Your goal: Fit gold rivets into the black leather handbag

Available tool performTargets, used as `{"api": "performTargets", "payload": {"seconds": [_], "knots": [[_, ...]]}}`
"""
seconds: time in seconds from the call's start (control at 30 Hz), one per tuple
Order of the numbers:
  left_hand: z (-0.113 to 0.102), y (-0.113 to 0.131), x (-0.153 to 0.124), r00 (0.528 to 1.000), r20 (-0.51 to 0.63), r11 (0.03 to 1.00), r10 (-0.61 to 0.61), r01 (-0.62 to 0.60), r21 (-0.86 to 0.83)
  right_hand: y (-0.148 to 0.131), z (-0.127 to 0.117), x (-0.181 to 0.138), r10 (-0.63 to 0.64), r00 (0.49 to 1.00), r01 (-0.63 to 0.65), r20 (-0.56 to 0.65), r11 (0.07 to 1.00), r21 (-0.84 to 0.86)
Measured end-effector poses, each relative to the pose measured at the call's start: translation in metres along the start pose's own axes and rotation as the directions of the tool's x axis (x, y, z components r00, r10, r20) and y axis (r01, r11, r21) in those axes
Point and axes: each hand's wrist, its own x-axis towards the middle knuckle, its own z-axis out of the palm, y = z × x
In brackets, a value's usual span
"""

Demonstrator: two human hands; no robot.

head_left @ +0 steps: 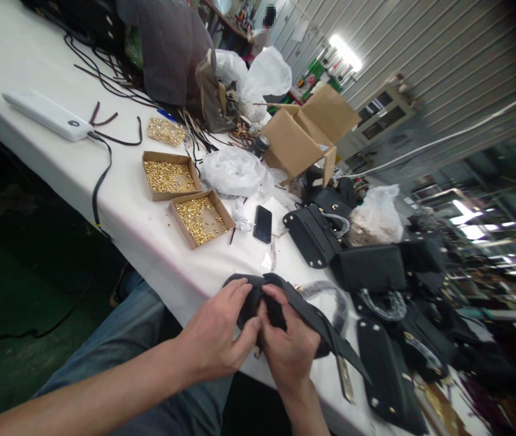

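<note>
Left hand (219, 330) and right hand (289, 339) both gripping a black bag (309, 313), white table (149, 227), phone (263, 224) and gold bits (191, 219) beyond.

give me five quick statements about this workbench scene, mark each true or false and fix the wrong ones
1. The left hand and right hand are both on a black bag. True.
2. A dark phone lies on the bench near two cardboard trays. True.
3. The cardboard trays hold silver-coloured pieces. False: they hold small gold-coloured pieces.
4. The left hand is holding the dark phone. False: it is at the black bag, and the dark phone lies apart from both hands.
5. A dark cable runs from one end of a white device. True.
</note>
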Motion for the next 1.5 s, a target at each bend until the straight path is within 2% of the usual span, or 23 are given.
{"api": "performTargets", "payload": {"seconds": [0.2,0.33,0.47,0.63,0.73,0.87,1.03,1.2,1.5], "knots": [[0.001,-0.002,0.0,1.0,-0.018,1.0,0.003,-0.003,0.03,-0.001,0.004,-0.003,0.041,0.999,-0.041,-0.009,0.999,0.027],[-0.001,-0.001,0.0,0.999,0.018,0.995,0.032,-0.033,0.095,-0.004,0.005,-0.004,0.101,0.995,-0.1,-0.006,0.99,0.1],[-0.001,0.0,0.004,0.998,0.029,0.989,0.054,-0.057,0.136,-0.005,0.005,-0.004,0.104,0.995,-0.102,-0.002,0.982,0.156],[-0.004,0.002,0.015,0.997,0.049,0.983,-0.066,0.056,0.172,-0.003,0.006,-0.004,0.043,0.998,-0.049,0.036,0.977,0.209],[-0.01,0.006,0.025,0.99,0.105,0.957,-0.09,0.057,0.284,-0.002,0.004,-0.002,0.092,0.993,-0.106,0.072,0.97,0.218],[-0.018,0.011,0.042,0.981,0.171,0.921,-0.089,0.015,0.39,-0.004,-0.001,0.006,0.235,0.96,-0.266,0.151,0.932,0.245],[-0.022,0.012,0.063,0.981,0.18,0.919,-0.068,-0.009,0.395,0.001,-0.007,0.021,0.352,0.889,-0.441,0.293,0.831,0.338],[-0.021,0.011,0.088,0.969,0.243,0.921,-0.044,-0.055,0.385,0.014,-0.009,0.032,0.347,0.853,-0.505,0.39,0.739,0.446],[-0.02,0.022,0.109,0.917,0.397,0.915,-0.032,-0.133,0.38,0.024,-0.013,0.036,0.393,0.823,-0.565,0.41,0.65,0.509]]}}
